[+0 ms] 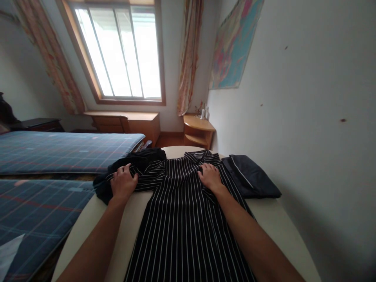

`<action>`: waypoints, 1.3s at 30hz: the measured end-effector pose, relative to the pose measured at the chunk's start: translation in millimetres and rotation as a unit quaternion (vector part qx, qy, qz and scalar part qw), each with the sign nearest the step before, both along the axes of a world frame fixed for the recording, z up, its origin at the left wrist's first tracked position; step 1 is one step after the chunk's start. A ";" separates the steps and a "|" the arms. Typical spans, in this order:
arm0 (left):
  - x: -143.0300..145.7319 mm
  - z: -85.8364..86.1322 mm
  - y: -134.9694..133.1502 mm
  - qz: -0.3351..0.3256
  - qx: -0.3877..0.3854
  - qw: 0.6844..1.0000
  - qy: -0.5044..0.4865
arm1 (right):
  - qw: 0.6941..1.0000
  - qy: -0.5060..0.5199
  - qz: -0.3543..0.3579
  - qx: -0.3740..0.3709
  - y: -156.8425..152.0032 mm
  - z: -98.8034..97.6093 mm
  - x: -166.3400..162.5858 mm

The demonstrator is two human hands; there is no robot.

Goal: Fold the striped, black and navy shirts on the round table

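A black shirt with white stripes (188, 219) lies spread on a round cream table (273, 223), its collar at the far side. My left hand (123, 182) is closed on the end of the shirt's left-side sleeve, with its fingers bent over the cloth. On the upper chest, just below the collar, rests my right hand (210, 177); its fingers lie over the fabric and hold nothing. The other sleeve is not plainly visible. Dark crumpled clothing (141, 156) is bunched beyond and under the left-side sleeve.
A folded dark garment (254, 176) lies on the table's right side, close to the white wall (317, 156). Blue plaid mattresses (64, 150) are at the left. Behind the table stand a wooden desk (143, 122) and a corner shelf (199, 124), below a bright window (123, 55).
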State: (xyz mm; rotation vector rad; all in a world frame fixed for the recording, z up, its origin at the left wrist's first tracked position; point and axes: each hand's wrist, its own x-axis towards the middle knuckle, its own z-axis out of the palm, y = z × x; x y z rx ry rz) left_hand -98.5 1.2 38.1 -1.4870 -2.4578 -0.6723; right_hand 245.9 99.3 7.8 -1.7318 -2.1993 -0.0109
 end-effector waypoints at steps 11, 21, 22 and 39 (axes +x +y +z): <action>-13.1 2.6 -2.2 0.059 -0.127 0.986 -0.087 | 0.990 -0.031 0.127 -0.048 28.7 7.9 -105.4; -15.6 -0.3 -3.8 0.062 -0.001 0.997 -0.046 | 0.995 -0.042 0.071 -0.049 65.9 12.4 -132.1; -16.1 -1.7 -4.0 0.064 -0.013 0.996 -0.054 | 0.995 -0.043 0.070 -0.050 69.1 12.9 -133.9; -16.0 17.2 -2.2 0.137 0.207 0.968 -0.029 | 0.990 0.044 0.115 -0.062 77.3 3.6 -153.6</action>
